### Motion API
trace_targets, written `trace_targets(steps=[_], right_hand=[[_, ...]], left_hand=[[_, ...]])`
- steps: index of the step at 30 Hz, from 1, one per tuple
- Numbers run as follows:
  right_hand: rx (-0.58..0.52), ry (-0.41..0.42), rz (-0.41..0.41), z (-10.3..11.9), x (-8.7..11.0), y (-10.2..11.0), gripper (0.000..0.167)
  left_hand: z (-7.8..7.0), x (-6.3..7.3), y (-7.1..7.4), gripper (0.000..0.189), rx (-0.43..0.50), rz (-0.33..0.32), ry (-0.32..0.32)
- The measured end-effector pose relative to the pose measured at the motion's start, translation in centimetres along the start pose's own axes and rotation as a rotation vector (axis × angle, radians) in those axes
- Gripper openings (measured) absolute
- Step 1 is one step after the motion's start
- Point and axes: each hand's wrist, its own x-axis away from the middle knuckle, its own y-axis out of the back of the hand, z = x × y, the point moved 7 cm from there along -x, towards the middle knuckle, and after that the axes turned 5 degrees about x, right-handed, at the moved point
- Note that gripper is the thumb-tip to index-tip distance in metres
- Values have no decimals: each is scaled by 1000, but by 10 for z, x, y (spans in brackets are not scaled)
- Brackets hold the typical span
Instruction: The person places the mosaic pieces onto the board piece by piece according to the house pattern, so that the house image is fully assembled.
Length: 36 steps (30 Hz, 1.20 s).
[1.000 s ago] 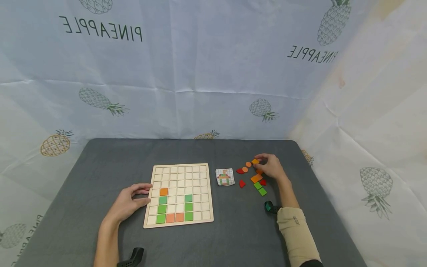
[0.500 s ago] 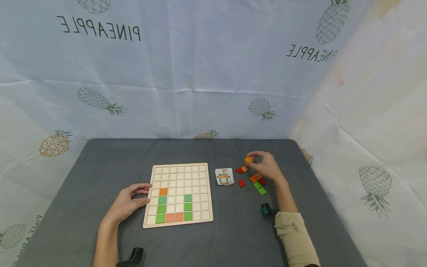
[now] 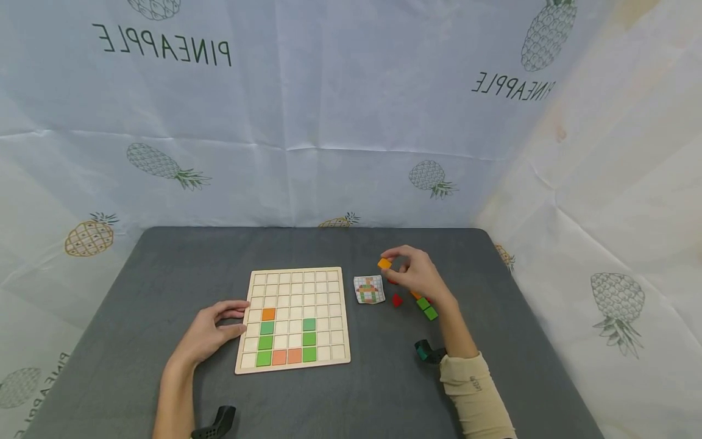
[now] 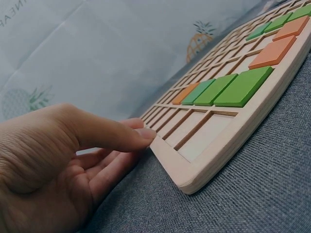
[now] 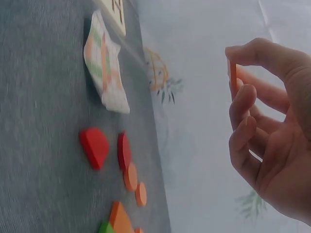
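My right hand [image 3: 418,274] pinches an orange square tile [image 3: 384,263] between thumb and fingers, in the air just beyond the small pattern card [image 3: 369,289]. In the right wrist view the tile [image 5: 233,77] shows edge-on, well above the table. My left hand [image 3: 205,332] touches the left edge of a wooden grid board [image 3: 296,291], thumb and fingers fairly straight along the rim. On the board, green, teal and orange tiles stand in two columns, with two salmon tiles [image 3: 287,356] between them in the front row.
Right of the card lie loose pieces: a red piece [image 3: 397,300], green squares [image 3: 426,308], and orange round pieces [image 5: 130,176], which the right hand hides in the head view. Black wrist devices [image 3: 429,352] sit by both forearms. A pineapple-print curtain [image 3: 351,122] hangs behind the table.
My right hand has lifted the orange tile from the loose pieces and carried it left toward the card. The left hand stays at the board's edge.
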Motion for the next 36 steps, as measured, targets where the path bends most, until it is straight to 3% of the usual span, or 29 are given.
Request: trace_targets(steps=[16,27,36], right_hand=[[-38,117,89,42,-9,-41,32],[64,155,133,66,-14,-72,32],[66,205,202,88,-19,-102,31]], left_hand=[[-1,0,1,56,9,7,-3],[-1,0,0,56,-16,5,5],[-1,0,1,56,-10,6,-6]])
